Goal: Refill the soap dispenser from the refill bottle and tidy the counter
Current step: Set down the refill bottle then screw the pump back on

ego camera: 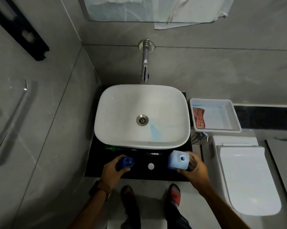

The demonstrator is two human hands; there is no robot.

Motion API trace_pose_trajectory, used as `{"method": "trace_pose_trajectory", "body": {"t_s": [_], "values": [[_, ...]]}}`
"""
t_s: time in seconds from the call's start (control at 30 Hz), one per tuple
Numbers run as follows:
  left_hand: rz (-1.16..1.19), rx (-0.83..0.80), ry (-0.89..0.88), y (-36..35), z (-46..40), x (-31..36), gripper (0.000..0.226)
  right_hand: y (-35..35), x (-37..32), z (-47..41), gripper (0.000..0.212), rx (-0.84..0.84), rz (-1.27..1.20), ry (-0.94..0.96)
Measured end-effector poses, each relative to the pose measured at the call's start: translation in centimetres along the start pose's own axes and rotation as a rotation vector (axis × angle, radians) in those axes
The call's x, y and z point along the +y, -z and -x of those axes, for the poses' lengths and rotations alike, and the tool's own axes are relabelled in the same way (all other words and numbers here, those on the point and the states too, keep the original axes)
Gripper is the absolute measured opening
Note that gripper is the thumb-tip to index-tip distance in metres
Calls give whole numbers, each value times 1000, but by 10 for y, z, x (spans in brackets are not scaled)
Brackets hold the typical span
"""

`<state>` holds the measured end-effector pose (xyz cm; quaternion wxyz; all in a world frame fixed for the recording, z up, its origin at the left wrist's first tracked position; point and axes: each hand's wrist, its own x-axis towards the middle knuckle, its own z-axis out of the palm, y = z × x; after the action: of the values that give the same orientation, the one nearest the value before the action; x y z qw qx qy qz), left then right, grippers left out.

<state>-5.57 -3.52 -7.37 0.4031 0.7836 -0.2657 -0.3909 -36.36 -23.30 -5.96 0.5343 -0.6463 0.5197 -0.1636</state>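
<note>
**Two open bottles, one hand on each**

On the black counter (159, 175) before the basin (123, 113), the left hand (113, 172) wraps the small blue dispenser (127, 161); the right hand (194, 169) is closed round the pale square refill bottle (178, 160). Both stand upright, mouths open. The refill looks heavier and squeezable — best gripped low on its flat sides; soap could make it slippery. One white cap (151, 166) lies between them, and one tray (235, 116) sits to the right.
</note>
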Motion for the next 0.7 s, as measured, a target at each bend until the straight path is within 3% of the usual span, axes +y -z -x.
{"method": "trace_pose_trajectory", "body": {"t_s": [0.23,0.37,0.53,0.6,0.7], "values": [[44,-3,30,-3,-1,-9,60,-4,1,9,74,57,56,-51],[73,-19,39,-4,3,-12,60,-22,10,42,51,197,147,-98],[79,10,57,-2,10,-16,69,-71,29,65,35,-8,292,-25],[115,113,123,5,9,-14,57,-97,21,63,39,-97,291,42],[311,321,408,21,-11,-4,24,-133,-1,45,63,-198,257,168]]}}
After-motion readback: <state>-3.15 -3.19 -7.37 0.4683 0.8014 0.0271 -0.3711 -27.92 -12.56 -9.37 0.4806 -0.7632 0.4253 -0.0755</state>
